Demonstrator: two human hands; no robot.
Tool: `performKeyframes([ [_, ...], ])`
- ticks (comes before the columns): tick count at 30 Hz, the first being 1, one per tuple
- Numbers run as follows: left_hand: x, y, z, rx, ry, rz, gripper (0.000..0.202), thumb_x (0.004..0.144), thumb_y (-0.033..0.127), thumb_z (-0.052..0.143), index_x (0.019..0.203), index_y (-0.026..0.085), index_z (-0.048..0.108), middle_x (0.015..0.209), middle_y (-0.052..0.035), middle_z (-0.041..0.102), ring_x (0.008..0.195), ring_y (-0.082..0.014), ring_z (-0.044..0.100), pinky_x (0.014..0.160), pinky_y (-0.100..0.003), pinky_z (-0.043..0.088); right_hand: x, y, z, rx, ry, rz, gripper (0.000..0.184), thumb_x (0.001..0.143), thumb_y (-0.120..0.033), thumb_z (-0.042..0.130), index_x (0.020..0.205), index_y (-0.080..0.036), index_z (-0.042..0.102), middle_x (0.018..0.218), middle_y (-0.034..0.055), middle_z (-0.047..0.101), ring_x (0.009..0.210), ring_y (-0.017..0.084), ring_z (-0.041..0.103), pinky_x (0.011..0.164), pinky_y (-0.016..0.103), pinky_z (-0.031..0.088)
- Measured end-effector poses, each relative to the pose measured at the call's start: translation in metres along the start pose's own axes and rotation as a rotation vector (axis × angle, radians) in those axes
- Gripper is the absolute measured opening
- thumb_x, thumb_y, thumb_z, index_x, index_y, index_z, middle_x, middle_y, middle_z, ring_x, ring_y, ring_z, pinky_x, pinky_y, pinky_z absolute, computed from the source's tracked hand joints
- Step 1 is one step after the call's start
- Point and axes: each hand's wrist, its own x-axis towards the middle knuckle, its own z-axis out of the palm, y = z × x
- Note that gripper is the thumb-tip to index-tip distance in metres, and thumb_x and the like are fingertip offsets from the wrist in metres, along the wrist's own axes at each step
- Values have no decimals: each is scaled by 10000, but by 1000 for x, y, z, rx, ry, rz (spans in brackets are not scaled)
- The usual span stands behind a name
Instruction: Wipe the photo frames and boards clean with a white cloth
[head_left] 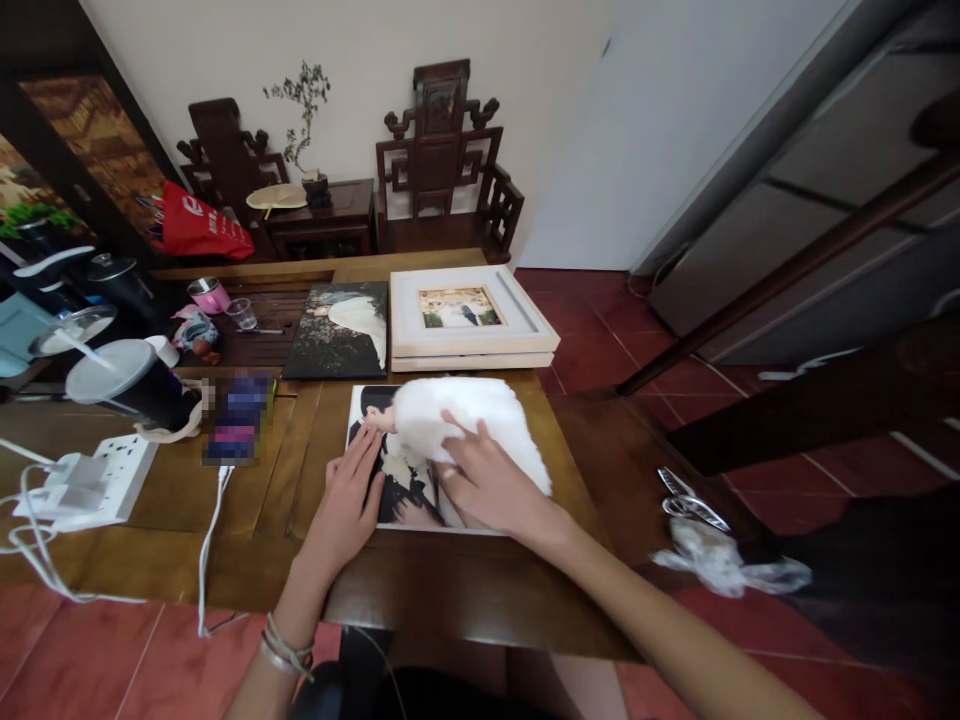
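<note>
A photo print [412, 485] of people in black and white clothes lies on the wooden table before me. White fluffy material [495, 420], apparently a cloth, spreads over its upper right part. My left hand [352, 490] rests flat on the print's left side, fingers stretched out beside the pictured face. On the fluffy material lies my right hand [487, 475], its fingers apart and pointing up and left, with a ring on one finger. Some right fingers are hidden. I see no grip by either hand.
Behind the print are a dark photo panel [337, 335] and stacked pale frames [472, 335]. On the left stand a lidded cup [142, 385], a phone [238, 420] on a cable and a power strip [120, 480]. Pliers-like metal clippers [694, 500] and crumpled plastic [712, 560] lie right.
</note>
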Motion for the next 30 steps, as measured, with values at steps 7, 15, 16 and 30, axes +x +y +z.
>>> performKeyframes([
  [7,-1,-4,2,3,19,-22,401,978,256,347,1365,200,435,1407,-147,476,1373,-255,353,1068,-464,318,64,-40,8,-62,-36,-103,301,853,-158,384,1027,-103,623,1196,219,614,1362,330,322,1046,624,202],
  [15,1,-3,1,-17,1,0,467,991,245,310,1457,226,289,1511,-122,349,1415,-225,280,1071,-448,306,21,5,-7,4,-3,-26,255,830,-122,378,910,-126,620,1165,178,640,1340,321,374,1082,567,202],
  [16,1,-2,1,-16,0,4,467,992,242,308,1458,229,288,1512,-121,349,1416,-224,278,1069,-449,306,15,16,-11,6,23,-4,253,832,-122,375,905,-131,617,1196,174,629,1331,314,389,1090,556,200],
  [30,1,-2,2,13,5,5,447,991,240,312,1437,223,328,1508,-128,355,1416,-217,277,1054,-441,320,-83,17,16,-81,72,-143,190,676,-39,430,656,-160,575,1466,144,408,1432,350,102,1102,690,104],
])
